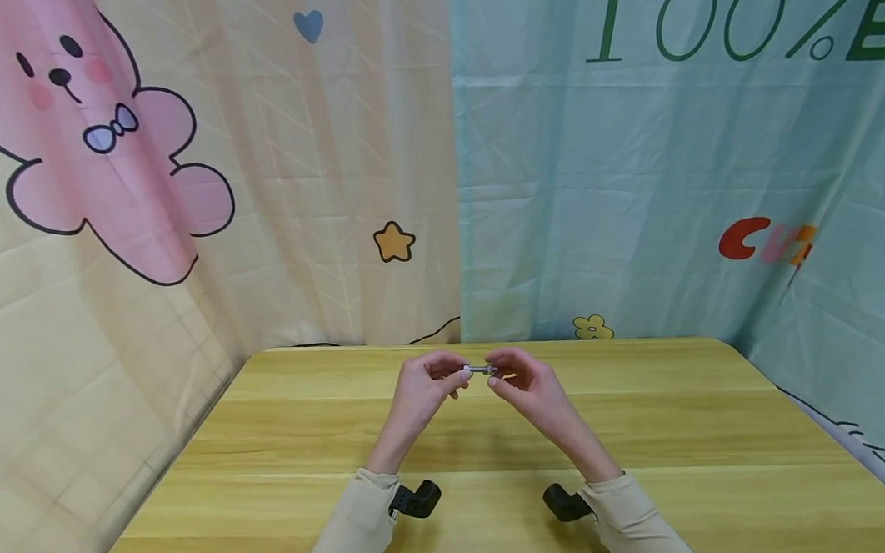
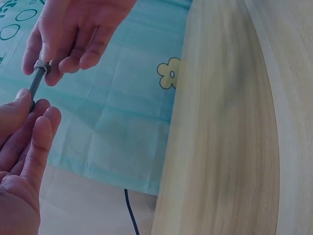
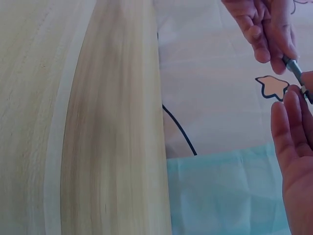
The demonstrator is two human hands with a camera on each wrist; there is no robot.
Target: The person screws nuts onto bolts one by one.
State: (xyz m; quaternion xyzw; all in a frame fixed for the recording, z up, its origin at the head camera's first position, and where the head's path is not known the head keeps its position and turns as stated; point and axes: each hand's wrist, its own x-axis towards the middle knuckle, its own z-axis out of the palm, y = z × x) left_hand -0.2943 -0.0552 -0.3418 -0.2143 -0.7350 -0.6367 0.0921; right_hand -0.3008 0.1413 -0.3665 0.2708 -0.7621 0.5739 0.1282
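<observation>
A metal bolt (image 1: 479, 369) is held level in the air above the far part of the table, between the two hands. My left hand (image 1: 424, 388) pinches one end of it between thumb and fingers. At the other end sits a nut (image 2: 41, 66), threaded around the shank, and my right hand (image 1: 533, 389) pinches it between thumb and fingertips. Bare thread of the bolt (image 2: 35, 82) shows between the hands in the left wrist view. In the right wrist view, the right thumb partly covers the bolt (image 3: 293, 67).
Below the hands lies a wooden table (image 1: 286, 452). Printed curtains (image 1: 331, 165) hang behind its far edge and along the sides. A dark cable (image 2: 130, 210) hangs by that edge. Black wrist cameras (image 1: 418, 500) are worn on both forearms.
</observation>
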